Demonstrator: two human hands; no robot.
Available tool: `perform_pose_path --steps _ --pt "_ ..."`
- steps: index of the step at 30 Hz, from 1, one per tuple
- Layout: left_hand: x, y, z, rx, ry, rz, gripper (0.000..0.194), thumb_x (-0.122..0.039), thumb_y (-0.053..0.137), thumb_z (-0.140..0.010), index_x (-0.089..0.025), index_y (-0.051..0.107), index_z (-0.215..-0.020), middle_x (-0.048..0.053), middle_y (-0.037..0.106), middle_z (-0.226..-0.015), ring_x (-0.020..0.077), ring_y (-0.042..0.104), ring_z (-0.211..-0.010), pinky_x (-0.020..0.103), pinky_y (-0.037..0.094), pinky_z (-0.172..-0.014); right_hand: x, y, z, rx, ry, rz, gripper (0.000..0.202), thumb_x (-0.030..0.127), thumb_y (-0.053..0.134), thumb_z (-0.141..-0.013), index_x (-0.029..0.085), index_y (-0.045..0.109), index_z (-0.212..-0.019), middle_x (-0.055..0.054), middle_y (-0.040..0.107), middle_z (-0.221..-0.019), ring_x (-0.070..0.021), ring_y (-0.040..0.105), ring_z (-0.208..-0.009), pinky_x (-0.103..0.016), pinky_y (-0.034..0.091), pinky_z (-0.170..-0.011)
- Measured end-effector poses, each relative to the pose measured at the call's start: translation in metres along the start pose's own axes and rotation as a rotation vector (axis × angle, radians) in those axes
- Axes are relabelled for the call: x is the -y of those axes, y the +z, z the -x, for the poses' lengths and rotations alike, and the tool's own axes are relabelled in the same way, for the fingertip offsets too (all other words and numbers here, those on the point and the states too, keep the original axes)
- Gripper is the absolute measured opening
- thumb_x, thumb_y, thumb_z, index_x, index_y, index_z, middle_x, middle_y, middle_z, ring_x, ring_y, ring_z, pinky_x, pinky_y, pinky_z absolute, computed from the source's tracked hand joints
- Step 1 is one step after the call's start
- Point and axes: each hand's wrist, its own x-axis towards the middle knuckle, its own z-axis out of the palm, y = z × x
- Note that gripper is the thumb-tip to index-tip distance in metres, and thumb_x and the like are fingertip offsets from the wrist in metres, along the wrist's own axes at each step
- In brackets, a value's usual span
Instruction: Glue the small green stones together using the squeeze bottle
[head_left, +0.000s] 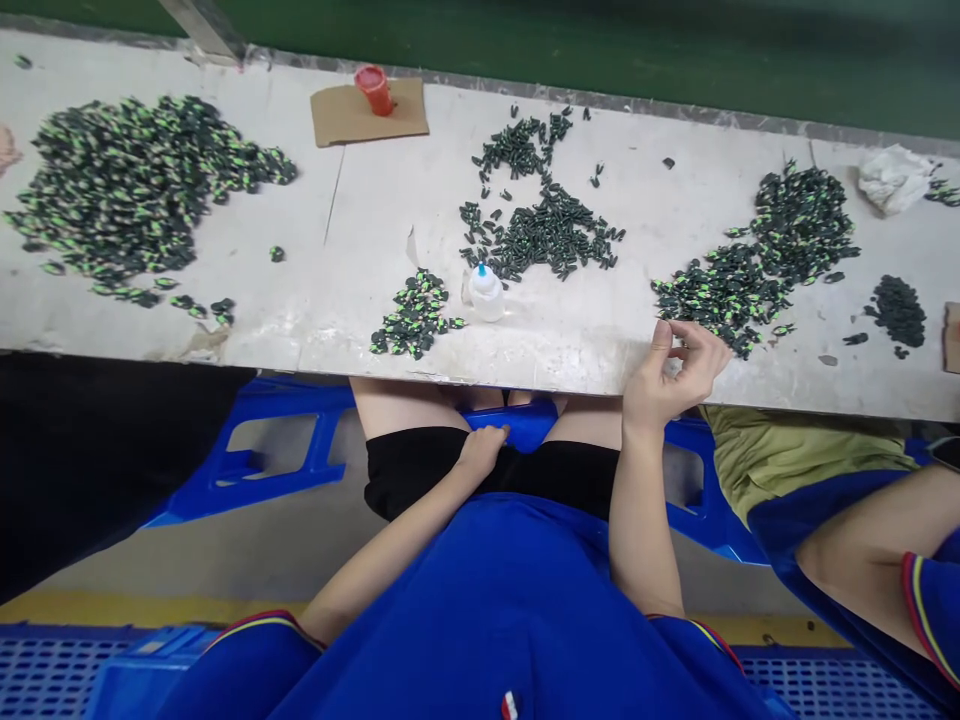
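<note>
My right hand [686, 368] is over the table's front edge, with thumb and forefinger closed in a pinch; anything between them is too small to make out. It is at the near side of a pile of small dark pieces with bright green marks [727, 290]. My left hand [484, 452] is low at my lap, fingers curled by the blue stool seat [529, 425]; what it holds, if anything, is hidden. In front of me, a small clear bottle with a blue tip [487, 295] stands upright beside a smaller pile of green-marked pieces [414, 315].
Plain dark pieces [551, 235] lie loose behind the bottle. A red cup [375, 92] stands on cardboard [334, 115]. A large green-marked heap [127, 190] spreads at left. Crumpled white paper [892, 178] and small dark bits [896, 312] lie right. People sit on both sides.
</note>
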Motion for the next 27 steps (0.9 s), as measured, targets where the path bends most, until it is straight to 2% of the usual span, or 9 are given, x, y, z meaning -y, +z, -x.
perform_pose_path --steps 10,17,23,27 --pt "-0.005 -0.008 -0.005 0.054 0.079 -0.035 0.031 -0.033 0.057 -0.092 -0.016 0.057 -0.118 0.009 0.06 -0.119 0.0211 0.062 -0.101 0.042 0.054 -0.085 0.002 0.0 0.0 -0.024 -0.001 0.072 0.021 0.035 0.051 -0.095 0.019 0.058 -0.083 -0.005 0.059 -0.082 -0.0182 0.058 -0.086 -0.031 0.048 -0.066" --pt "-0.003 -0.004 -0.008 0.062 0.117 -0.017 0.031 -0.033 0.058 -0.091 -0.016 0.057 -0.118 0.009 0.06 -0.118 0.0213 0.062 -0.101 0.042 0.054 -0.085 0.002 0.0 0.0 0.026 0.088 0.087 0.025 0.042 0.048 -0.094 0.021 0.057 -0.084 -0.006 0.057 -0.085 -0.0213 0.056 -0.09 -0.036 0.049 -0.068" --pt "-0.003 -0.002 -0.009 0.023 0.113 0.045 0.031 -0.033 0.057 -0.091 -0.016 0.057 -0.118 0.009 0.06 -0.119 0.0215 0.061 -0.102 0.042 0.054 -0.086 0.002 0.0 0.0 0.024 0.088 0.096 0.026 0.042 0.048 -0.094 0.021 0.057 -0.084 -0.007 0.058 -0.085 -0.0211 0.057 -0.089 -0.035 0.049 -0.067" --pt "0.0 -0.001 -0.006 -0.061 0.031 0.129 0.031 -0.033 0.058 -0.091 -0.016 0.057 -0.117 0.009 0.061 -0.117 0.0207 0.062 -0.099 0.041 0.054 -0.084 0.003 0.001 0.0 -0.005 0.05 0.12 0.024 0.04 0.049 -0.094 0.021 0.058 -0.083 -0.006 0.06 -0.083 -0.0204 0.059 -0.087 -0.034 0.048 -0.064"
